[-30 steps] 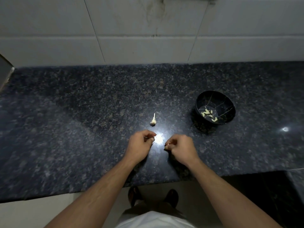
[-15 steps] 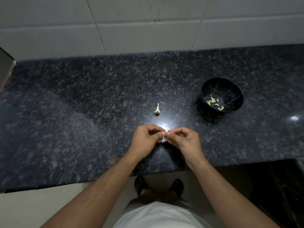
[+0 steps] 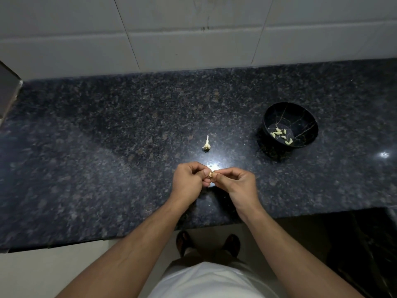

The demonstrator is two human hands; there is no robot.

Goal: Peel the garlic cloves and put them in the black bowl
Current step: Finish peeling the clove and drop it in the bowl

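garlic clove [image 3: 211,174] (mid-counter) between fingers [image 3: 223,173]

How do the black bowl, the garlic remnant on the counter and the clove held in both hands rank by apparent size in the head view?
1. Black bowl, clearly largest.
2. Garlic remnant.
3. Clove, mostly hidden by fingers, so its rank below the remnant is unsure.

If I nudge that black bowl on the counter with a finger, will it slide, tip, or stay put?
The black bowl would probably slide rather than tip: it sits low and wide on the polished granite counter. It likely moves easily, since it holds only a few peeled garlic cloves. The thin crack-like lines inside may be cracks or pattern; push gently.
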